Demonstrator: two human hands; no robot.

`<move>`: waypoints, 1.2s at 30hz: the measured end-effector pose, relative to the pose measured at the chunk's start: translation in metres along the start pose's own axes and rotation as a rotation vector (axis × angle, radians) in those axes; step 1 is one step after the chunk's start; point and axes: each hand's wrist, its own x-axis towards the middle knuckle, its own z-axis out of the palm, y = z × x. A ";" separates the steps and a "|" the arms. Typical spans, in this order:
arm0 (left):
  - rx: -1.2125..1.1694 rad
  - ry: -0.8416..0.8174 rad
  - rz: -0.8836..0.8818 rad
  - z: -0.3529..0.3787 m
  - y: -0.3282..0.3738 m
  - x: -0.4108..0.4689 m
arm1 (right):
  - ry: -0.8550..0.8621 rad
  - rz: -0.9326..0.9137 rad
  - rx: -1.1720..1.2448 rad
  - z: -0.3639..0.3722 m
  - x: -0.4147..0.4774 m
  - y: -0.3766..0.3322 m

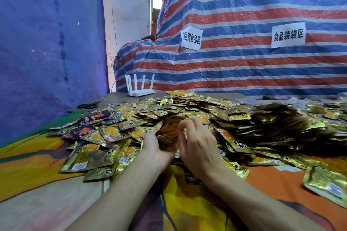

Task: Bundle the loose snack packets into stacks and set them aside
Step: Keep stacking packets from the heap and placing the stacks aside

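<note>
A wide heap of loose gold snack packets (197,110) covers the middle of the table, with a few dark packets (84,131) at its left edge. Both my hands meet at the front of the heap. My left hand (154,146) grips a small bunch of gold packets (167,136) from below, thumb side up. My right hand (197,142) curls its fingers over the top of the same bunch, fingertips pinched together. What lies under the hands is hidden.
A white router (139,85) with several antennas stands at the table's back left, black scissors (88,106) near it. A striped tarp (244,52) with two paper labels rises behind. One loose packet (326,184) lies at the right edge. An orange patterned cloth (37,155) covers the near table.
</note>
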 end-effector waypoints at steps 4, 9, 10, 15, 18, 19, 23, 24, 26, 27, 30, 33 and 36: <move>0.174 0.082 0.230 -0.002 0.004 0.006 | -0.039 0.152 0.203 -0.004 0.002 0.010; 0.468 0.171 0.506 0.000 -0.001 0.004 | -0.046 0.518 0.471 -0.008 0.004 0.017; 0.490 0.185 0.526 -0.002 -0.001 0.005 | -0.057 0.577 0.565 -0.010 0.005 0.020; 0.474 0.241 0.586 -0.012 0.015 0.011 | -0.048 0.814 1.080 -0.029 0.014 0.044; 0.455 0.199 0.632 -0.012 0.021 0.013 | -0.148 0.839 1.106 -0.029 0.013 0.051; 0.462 0.182 0.637 -0.011 0.021 0.013 | -0.192 0.843 1.087 -0.028 0.011 0.050; 0.483 0.057 0.632 -0.006 0.020 0.003 | -0.293 0.881 1.040 -0.021 0.007 0.047; 0.526 0.004 0.648 -0.006 0.020 0.002 | -0.302 0.882 1.042 -0.021 0.006 0.046; 0.707 -0.104 0.758 -0.007 0.020 0.000 | -0.304 0.893 1.074 -0.021 0.005 0.046; 0.802 -0.155 0.832 -0.009 0.020 0.001 | -0.300 0.899 1.082 -0.022 0.004 0.046; 1.027 -0.268 0.950 -0.010 0.018 0.001 | -0.292 0.912 1.083 -0.021 0.002 0.047; 1.181 -0.285 1.030 -0.012 0.018 -0.001 | -0.272 0.904 1.083 -0.021 0.002 0.047; 1.212 -0.305 1.047 -0.012 0.019 -0.003 | -0.210 0.862 1.080 -0.018 0.003 0.048</move>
